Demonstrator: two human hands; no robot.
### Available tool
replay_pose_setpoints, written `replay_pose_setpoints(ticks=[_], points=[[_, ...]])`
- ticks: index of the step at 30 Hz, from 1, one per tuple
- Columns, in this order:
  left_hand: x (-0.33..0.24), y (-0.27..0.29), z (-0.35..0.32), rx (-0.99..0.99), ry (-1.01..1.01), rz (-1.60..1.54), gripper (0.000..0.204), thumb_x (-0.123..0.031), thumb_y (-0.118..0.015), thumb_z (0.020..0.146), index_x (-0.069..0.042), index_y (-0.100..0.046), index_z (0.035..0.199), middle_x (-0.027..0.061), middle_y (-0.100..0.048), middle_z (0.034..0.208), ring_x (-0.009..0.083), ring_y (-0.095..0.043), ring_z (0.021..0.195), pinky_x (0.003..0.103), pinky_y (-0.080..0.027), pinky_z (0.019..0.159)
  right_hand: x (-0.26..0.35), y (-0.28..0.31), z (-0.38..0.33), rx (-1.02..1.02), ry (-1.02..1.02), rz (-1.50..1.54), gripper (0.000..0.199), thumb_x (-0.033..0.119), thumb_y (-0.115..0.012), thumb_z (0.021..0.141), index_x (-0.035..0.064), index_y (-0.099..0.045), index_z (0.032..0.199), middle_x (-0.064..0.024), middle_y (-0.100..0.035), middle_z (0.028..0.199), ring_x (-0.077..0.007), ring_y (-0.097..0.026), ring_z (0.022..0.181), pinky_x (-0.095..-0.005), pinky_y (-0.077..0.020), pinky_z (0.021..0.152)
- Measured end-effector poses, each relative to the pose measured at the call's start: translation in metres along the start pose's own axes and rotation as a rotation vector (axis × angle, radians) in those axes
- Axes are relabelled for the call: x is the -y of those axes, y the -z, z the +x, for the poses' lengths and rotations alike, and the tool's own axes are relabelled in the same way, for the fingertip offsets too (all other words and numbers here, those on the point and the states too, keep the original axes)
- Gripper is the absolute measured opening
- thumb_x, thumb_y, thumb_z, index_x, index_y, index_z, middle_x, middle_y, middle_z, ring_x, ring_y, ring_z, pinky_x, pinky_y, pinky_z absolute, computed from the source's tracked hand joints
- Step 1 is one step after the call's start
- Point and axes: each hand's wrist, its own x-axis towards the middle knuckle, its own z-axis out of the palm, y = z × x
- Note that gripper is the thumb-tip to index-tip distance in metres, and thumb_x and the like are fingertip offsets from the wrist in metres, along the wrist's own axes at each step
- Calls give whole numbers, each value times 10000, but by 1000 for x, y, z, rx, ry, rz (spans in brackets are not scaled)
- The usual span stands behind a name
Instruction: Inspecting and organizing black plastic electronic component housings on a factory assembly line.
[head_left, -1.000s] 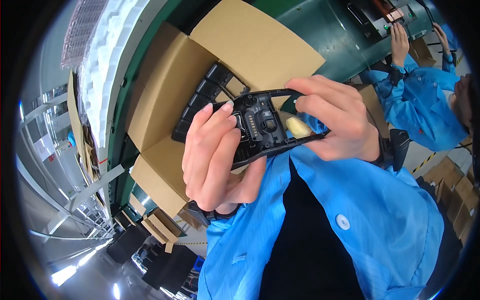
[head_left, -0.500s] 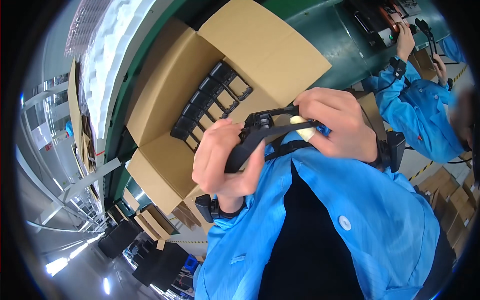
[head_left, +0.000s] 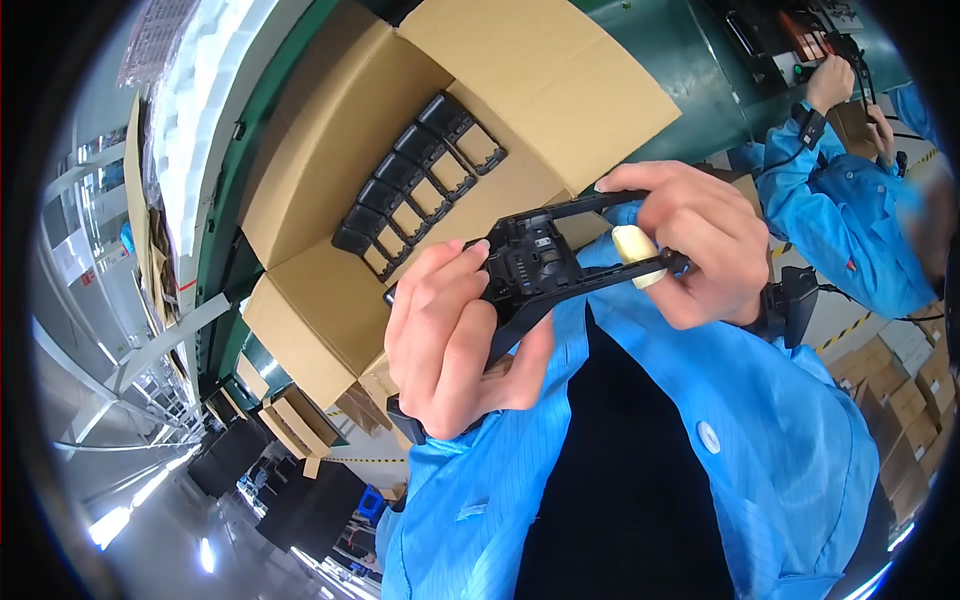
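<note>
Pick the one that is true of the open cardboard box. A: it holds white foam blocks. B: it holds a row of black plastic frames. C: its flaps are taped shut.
B: the cardboard box stands open with a row of black plastic frames inside.

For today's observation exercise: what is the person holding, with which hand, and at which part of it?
Both hands hold one black plastic frame. The left hand grips its lower left end; the right hand pinches its upper right bars, along with a small cream piece.
</note>
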Motion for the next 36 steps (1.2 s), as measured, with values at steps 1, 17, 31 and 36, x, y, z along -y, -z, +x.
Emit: replay_pose_setpoints(ticks=[1, 17, 31, 36], points=[[1, 2, 0, 15, -13, 15, 305, 25, -834, 577, 65, -583, 745, 191, -645, 759, 372, -719, 772, 552, -607, 781, 0, -1, -1, 16, -55, 24, 200, -44, -704, 643, -45, -560, 782, -158, -601, 776, -418, -721, 870, -411, -590, 712], [248, -38, -148, 611, 1487, -396, 203, -159, -820, 803, -11, -719, 707, 58, -691, 734, 150, -620, 660, 291, -455, 611, -34, 18, -74, 81, -472, -97, 395, -63, -666, 756, -44, -638, 1150, -192, -693, 1120, -339, -696, 1005, -365, -550, 874], [283, -3, -193, 763, 1892, -326, 629, -283, -844, 789, -1, -601, 1296, 170, -603, 1270, 357, -635, 1049, 496, -609, 748, -26, 13, -106, 127, -600, -47, 287, -80, -633, 765, -27, -646, 1047, -212, -690, 1049, -388, -686, 980, -407, -546, 857], [265, 28, -189, 696, 1791, -263, 846, -309, -775, 867, -20, -349, 1538, 169, -604, 1308, 302, -638, 1117, 384, -580, 795, -40, -7, -123, 342, -527, 51, 191, -41, -635, 819, -16, -632, 1008, -206, -665, 971, -405, -659, 883, -428, -538, 747]])
